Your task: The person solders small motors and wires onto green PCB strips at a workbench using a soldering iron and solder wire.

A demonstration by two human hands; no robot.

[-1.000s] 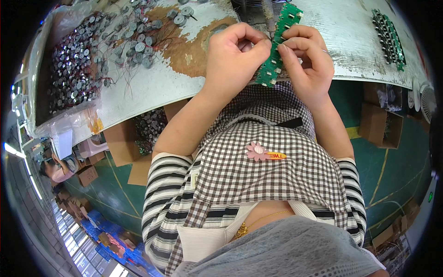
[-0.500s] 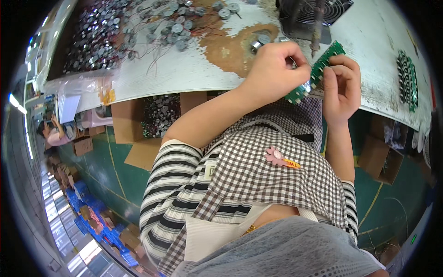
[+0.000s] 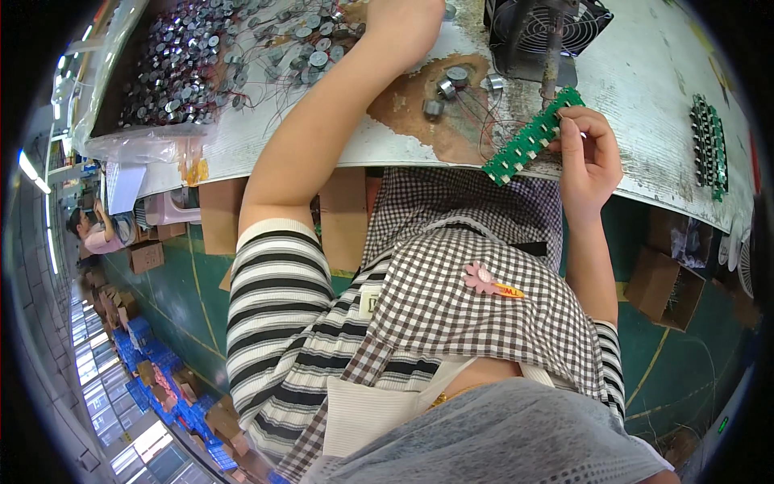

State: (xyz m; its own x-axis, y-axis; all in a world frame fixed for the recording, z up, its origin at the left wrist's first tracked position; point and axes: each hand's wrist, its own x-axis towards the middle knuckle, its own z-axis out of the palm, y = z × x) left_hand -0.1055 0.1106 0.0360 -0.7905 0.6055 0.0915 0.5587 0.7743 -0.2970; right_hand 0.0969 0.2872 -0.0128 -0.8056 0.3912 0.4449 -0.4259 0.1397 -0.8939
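My right hand [image 3: 592, 161] pinches a long green circuit board [image 3: 524, 147] near its upper end, tilted over the table's front edge. Small pale connectors line the board. My left hand [image 3: 403, 28] is stretched to the far edge of the view, beside the scattered small round metal motors [image 3: 318, 58]; its fingers lie outside the picture. Between my hands, a few loose motors [image 3: 457, 77] with thin red wires rest on a brown worn patch of the tabletop, and some wires run to the board.
A rod like a soldering iron [image 3: 553, 60] points down just above the board, before a black fan [image 3: 536, 28]. Stacked green boards [image 3: 709, 149] lie at the right. A plastic-lined box of motors [image 3: 173, 73] stands far left. Cardboard boxes [image 3: 665, 286] sit below the table.
My left hand has left the board and moved far up and left toward the scattered motors. The board, still in my right hand, now shows its whole length.
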